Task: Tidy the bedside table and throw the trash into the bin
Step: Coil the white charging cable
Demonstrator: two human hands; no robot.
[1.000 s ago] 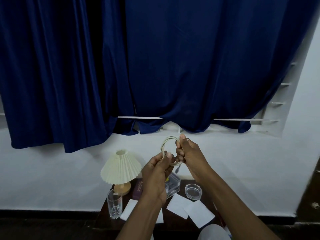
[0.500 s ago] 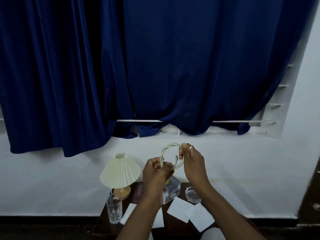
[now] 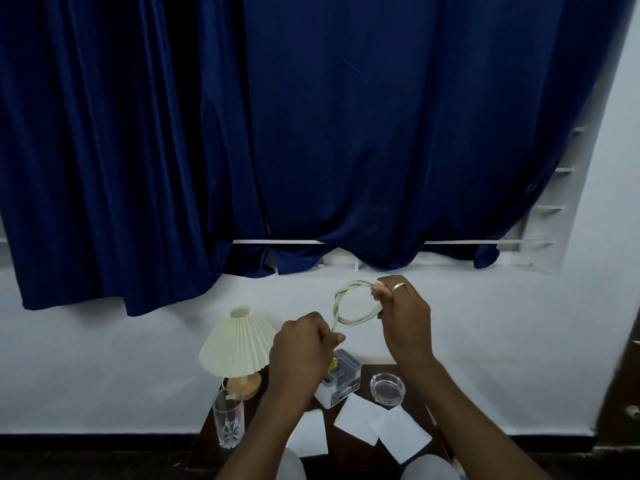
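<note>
Now the left hand (image 3: 304,344) had drawn the cable's (image 3: 349,306) tail clear of the coil gripped by the right hand (image 3: 403,320), above the surface (image 3: 332,445) beside the lamp (image 3: 237,344), nearly bundled.

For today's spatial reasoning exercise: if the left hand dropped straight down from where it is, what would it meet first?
Probably the clear organiser box on the bedside table, directly beneath the left hand gripping the cable; depth is uncertain.

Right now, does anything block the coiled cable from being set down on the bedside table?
Partly. The cable, held in both hands, hangs above a clear organizer box; paper sheets and a glass ashtray crowd the table.
</note>
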